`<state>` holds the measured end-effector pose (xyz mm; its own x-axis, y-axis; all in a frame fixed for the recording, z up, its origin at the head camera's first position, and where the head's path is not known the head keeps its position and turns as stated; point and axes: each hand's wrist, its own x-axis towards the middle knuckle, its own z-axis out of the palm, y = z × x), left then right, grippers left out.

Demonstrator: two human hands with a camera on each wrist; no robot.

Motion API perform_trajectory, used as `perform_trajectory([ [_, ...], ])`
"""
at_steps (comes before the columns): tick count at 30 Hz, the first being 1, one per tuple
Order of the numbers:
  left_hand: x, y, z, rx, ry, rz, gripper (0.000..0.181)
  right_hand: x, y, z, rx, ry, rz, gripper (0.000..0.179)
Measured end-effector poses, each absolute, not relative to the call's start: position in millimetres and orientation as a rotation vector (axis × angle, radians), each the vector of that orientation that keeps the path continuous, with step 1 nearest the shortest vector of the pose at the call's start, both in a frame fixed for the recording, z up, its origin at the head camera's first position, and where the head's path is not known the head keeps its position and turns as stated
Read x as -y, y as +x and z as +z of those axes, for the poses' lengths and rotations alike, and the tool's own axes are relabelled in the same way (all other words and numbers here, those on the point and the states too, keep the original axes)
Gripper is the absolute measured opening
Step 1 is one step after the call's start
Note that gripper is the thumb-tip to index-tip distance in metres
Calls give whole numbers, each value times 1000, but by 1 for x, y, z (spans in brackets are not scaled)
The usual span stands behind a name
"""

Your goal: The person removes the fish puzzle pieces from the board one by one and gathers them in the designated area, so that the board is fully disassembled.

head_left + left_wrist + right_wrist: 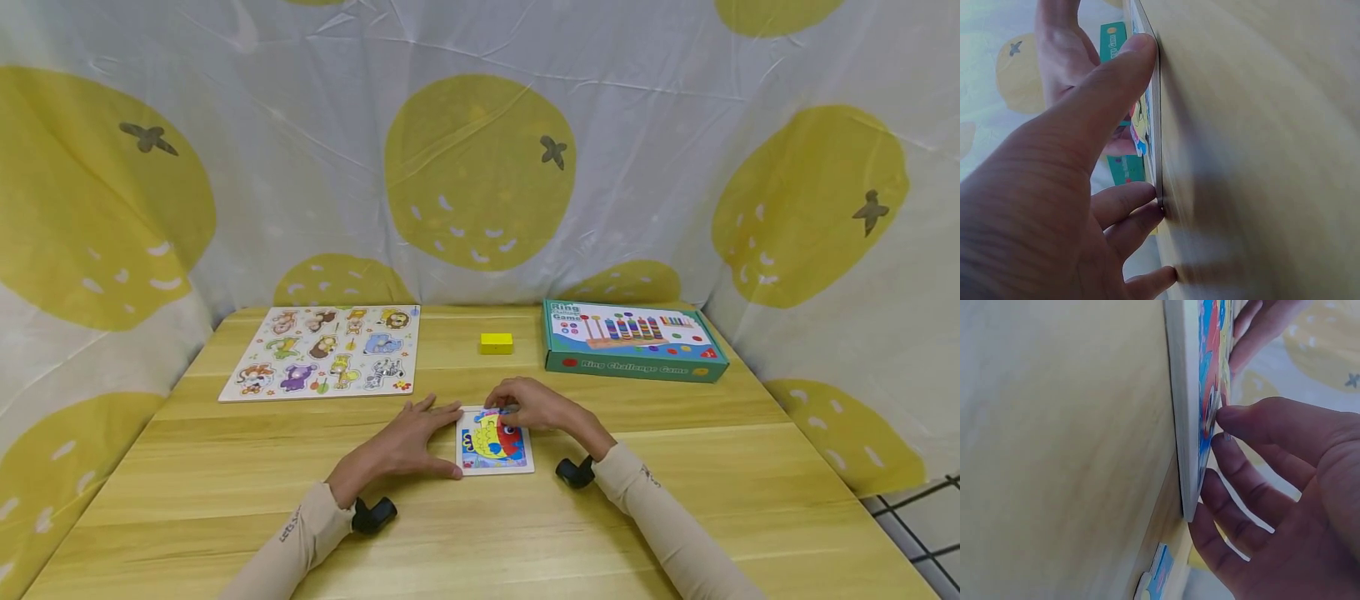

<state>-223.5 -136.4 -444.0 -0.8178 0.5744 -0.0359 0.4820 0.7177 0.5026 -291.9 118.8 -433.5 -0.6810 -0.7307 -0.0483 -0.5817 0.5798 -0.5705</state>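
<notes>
A small square fish jigsaw puzzle (495, 471) with a pale frame lies on the table in front of the person. The left hand (401, 442) spreads along its left side, thumb by the near corner and index finger by the far one; the left wrist view puts the thumb (1138, 47) right at the tray edge. Over the top right of the puzzle, the right hand (543, 406) pinches a puzzle piece (1140, 122) between thumb and index finger. That piece stands tilted up from the picture. The right hand's other fingers (1207, 534) rest around the frame's edge.
Behind to the left lies an animal puzzle board (311, 392). A yellow block (496, 343) sits at the back middle, and a green Ring Challenge Game box (633, 367) at the back right. A fruit-print cloth (637, 192) hangs behind the wooden table (480, 542).
</notes>
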Motion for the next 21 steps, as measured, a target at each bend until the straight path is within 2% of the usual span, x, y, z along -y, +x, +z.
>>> perform_trajectory([
  [12,137,-223,-444,-2722,848,733,89,-131,-293,-431,-2487,-974,-954,20],
  [21,137,-223,-444,-2727,836,725,90,-166,-291,-419,-2528,-919,-1019,21],
])
